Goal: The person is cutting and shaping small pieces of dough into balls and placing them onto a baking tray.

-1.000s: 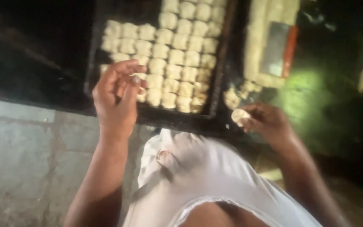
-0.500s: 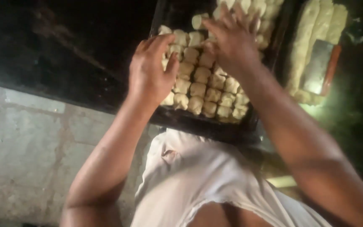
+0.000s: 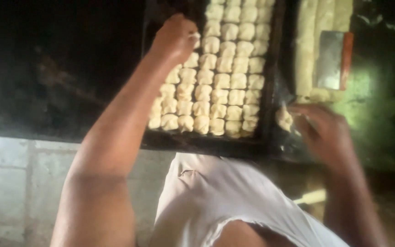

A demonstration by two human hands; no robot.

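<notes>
while in hand, dough piece [image 3: 283,119] upright beside tray [image 3: 270,91]

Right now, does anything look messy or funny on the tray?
Nothing stands out. The dough pieces sit in neat rows on the dark tray. The left hand places one; the right hand reaches a loose piece beside the tray.

A metal scraper with an orange handle [image 3: 332,59] lay on long dough strips [image 3: 308,50] at far right; pale concrete blocks [image 3: 19,183] lined the near-left floor.
</notes>
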